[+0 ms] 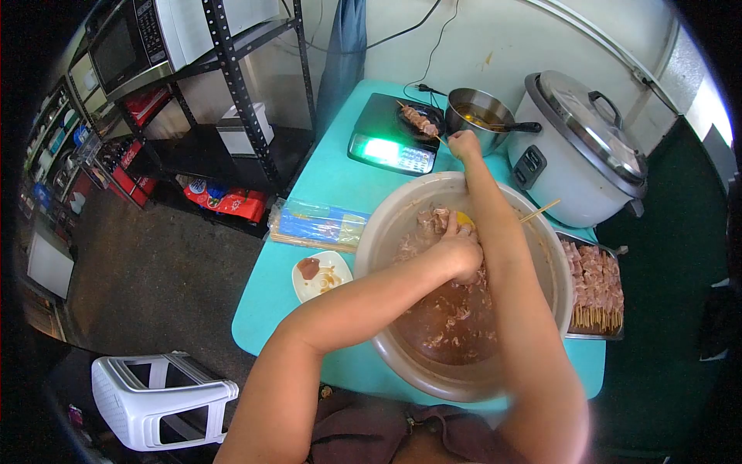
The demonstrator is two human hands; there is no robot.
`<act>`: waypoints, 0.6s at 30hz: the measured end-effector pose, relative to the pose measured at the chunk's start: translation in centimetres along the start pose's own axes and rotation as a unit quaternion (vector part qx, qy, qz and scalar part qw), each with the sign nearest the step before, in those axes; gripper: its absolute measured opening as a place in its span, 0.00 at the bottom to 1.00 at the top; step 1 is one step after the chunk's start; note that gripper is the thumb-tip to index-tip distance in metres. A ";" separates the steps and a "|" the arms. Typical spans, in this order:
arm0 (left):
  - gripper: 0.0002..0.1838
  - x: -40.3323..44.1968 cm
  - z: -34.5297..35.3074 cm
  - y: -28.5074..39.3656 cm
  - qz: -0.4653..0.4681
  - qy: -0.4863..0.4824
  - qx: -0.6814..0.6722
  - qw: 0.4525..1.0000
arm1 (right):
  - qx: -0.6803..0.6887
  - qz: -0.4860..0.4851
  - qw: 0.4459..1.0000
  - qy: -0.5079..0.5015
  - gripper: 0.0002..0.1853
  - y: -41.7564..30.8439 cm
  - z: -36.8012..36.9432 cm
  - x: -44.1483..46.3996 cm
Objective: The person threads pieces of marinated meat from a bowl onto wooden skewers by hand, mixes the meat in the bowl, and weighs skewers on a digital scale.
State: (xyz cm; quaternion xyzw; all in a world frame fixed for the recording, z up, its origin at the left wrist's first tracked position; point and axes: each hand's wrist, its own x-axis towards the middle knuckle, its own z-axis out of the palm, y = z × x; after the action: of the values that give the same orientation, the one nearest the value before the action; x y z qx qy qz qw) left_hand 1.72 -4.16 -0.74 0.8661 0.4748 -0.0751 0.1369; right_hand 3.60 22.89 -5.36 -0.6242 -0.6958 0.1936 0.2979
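My right hand (465,145) is closed on the bare end of a meat skewer (418,119), whose meat lies over the dark round plate of a digital scale (392,139). Inside a large round basin (371,255), my left hand (459,254) touches pieces of raw meat (433,224), at least one finger stretched out and the others partly hidden. Just beyond those fingers is something yellow (465,221), its kind unclear. Brownish liquid with meat bits (448,325) fills the lower part of the basin. A bamboo stick (541,210) pokes out past my right forearm.
A metal tray of meat skewers (595,282) sits right of the basin. Behind stand a saucepan (481,108) and a large rice cooker (580,147). Left are a small white dish (332,267) and packaged sticks (321,224). A plastic stool (127,394) and shelving (239,100) are beside the table.
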 end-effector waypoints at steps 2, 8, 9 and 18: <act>0.35 -0.2 -0.3 0.1 0.003 -0.011 0.006 1.000 | 0.002 -0.020 1.000 -0.014 0.11 -0.2 -0.2 -0.3; 0.36 0.1 0.1 -0.1 0.005 0.006 -0.006 1.000 | 0.032 -0.005 0.997 -0.072 0.12 0.3 0.6 0.8; 0.36 0.1 0.1 -0.1 0.005 0.006 -0.007 1.000 | 0.032 -0.005 0.997 -0.073 0.12 0.6 0.9 1.0; 0.35 0.1 0.0 -0.1 -0.005 -0.010 0.028 1.000 | 0.016 -0.086 0.991 -0.097 0.08 -0.1 0.4 0.1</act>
State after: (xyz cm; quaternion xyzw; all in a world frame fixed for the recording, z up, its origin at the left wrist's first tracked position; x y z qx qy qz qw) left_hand 1.69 -4.02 -0.77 0.8663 0.4757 -0.0978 0.1169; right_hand 3.31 23.01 -5.56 -0.5356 -0.7692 0.2382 0.2546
